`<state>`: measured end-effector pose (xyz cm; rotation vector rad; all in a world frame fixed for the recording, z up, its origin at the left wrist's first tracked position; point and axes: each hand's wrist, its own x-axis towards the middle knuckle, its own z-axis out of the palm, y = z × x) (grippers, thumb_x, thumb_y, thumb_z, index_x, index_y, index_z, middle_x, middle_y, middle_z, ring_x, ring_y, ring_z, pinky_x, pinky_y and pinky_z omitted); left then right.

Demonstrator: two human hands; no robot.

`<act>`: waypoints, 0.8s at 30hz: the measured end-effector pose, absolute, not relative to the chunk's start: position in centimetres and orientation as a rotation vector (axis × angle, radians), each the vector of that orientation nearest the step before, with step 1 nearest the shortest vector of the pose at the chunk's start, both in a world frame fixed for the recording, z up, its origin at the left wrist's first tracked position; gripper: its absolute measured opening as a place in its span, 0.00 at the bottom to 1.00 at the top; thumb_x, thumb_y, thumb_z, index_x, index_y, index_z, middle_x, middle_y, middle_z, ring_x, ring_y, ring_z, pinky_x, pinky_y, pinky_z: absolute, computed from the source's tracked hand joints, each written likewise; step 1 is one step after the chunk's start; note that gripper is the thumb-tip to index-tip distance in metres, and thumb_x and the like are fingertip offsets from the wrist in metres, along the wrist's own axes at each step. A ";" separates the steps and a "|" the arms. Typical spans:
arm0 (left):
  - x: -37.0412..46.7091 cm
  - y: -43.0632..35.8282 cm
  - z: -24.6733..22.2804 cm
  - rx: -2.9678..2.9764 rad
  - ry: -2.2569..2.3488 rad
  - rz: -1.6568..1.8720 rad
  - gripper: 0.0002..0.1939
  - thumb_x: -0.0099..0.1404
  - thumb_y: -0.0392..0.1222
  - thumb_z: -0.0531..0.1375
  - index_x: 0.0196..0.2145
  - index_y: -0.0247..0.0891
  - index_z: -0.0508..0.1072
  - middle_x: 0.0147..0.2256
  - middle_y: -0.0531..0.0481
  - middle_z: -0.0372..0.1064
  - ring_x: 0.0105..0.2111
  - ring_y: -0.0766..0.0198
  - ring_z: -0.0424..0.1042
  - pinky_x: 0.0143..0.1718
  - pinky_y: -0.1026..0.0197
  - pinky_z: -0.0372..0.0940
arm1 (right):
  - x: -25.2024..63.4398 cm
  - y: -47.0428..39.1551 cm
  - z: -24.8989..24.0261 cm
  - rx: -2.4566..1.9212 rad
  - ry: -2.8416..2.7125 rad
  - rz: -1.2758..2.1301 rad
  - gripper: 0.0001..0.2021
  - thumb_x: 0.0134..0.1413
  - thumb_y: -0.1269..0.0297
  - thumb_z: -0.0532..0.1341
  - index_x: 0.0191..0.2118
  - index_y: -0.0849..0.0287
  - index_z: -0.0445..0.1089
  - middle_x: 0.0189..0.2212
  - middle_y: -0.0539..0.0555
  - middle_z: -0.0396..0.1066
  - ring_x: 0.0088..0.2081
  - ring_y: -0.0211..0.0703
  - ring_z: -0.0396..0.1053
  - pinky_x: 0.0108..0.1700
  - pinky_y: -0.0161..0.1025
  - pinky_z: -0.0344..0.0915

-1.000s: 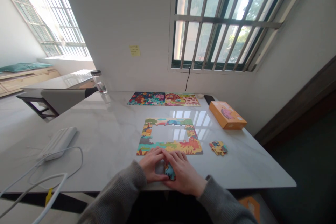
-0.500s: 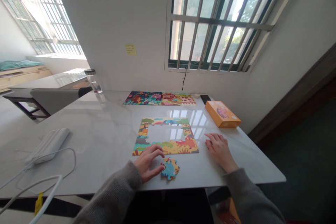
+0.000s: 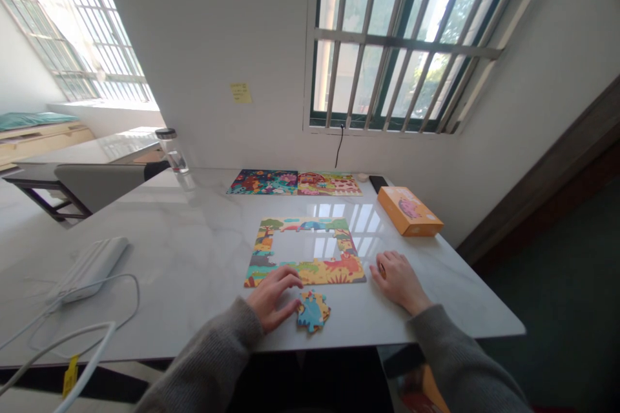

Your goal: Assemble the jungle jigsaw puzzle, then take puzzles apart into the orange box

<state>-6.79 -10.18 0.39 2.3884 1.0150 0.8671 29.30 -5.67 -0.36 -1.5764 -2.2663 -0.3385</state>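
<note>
Piece pile (image 3: 313,312): sat near the front edge of the tabletop (image 3: 203,232), bits overlapping, blue uppermost; probably that close for easy reach by both hands.
Left hand (image 3: 275,297): thumb and fingers apart, nothing gripped; thumb tip right at the pile's left side, contact unclear. Likely there to steady it.
Right hand (image 3: 398,277): curled low, right of the pile, clamped on a puzzle piece (image 3: 382,269). Only a sliver showed; couldn't tell if more sat inside the grip.
Puzzle frame (image 3: 347,268): flat, just beyond the pile, hollow middle; roughly square to the person, likely for a straight view.
Orange box (image 3: 409,211): beyond the right hand, presumably off to the side to spare elbow room.
Picture boards (image 3: 264,182): far side, edge to edge, apparently parked out of the way.
</note>
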 end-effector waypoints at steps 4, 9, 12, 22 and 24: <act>-6.9 -10.0 0.2 2.396 1.022 0.879 0.09 0.66 0.40 0.56 0.45 0.42 0.70 0.47 0.44 0.67 0.47 0.56 0.69 0.52 0.53 0.67 | 29.4 -5.9 -0.2 -1.562 -2.259 -0.334 0.12 0.62 0.60 0.55 0.27 0.56 0.62 0.27 0.53 0.67 0.33 0.45 0.64 0.37 0.40 0.55; -6.5 -9.5 0.5 2.414 1.053 0.928 0.07 0.68 0.38 0.54 0.41 0.41 0.71 0.41 0.46 0.69 0.44 0.57 0.70 0.49 0.52 0.66 | 27.4 -5.9 1.1 -1.493 -2.071 -0.054 0.15 0.65 0.63 0.45 0.26 0.55 0.58 0.26 0.51 0.63 0.29 0.42 0.63 0.32 0.38 0.55; -5.4 -9.1 1.1 2.394 1.084 0.976 0.06 0.68 0.40 0.55 0.38 0.40 0.71 0.36 0.47 0.70 0.39 0.58 0.69 0.45 0.53 0.65 | 23.8 -5.5 2.4 -1.330 -1.974 0.196 0.13 0.62 0.66 0.43 0.28 0.54 0.58 0.26 0.51 0.63 0.29 0.43 0.63 0.32 0.38 0.58; -3.0 -6.4 0.5 1.881 1.099 1.203 0.17 0.64 0.49 0.63 0.44 0.39 0.63 0.30 0.53 0.69 0.31 0.64 0.69 0.32 0.61 0.62 | 14.1 -3.7 3.7 -1.013 -1.895 0.731 0.18 0.52 0.75 0.46 0.47 0.55 0.61 0.35 0.51 0.65 0.36 0.42 0.67 0.41 0.42 0.67; -3.2 -6.1 0.3 1.728 1.042 1.256 0.22 0.65 0.51 0.62 0.49 0.39 0.61 0.29 0.54 0.67 0.29 0.65 0.68 0.30 0.63 0.61 | 13.9 -3.7 3.7 -0.956 -1.873 0.830 0.20 0.53 0.75 0.47 0.50 0.54 0.61 0.38 0.52 0.66 0.39 0.42 0.67 0.44 0.42 0.68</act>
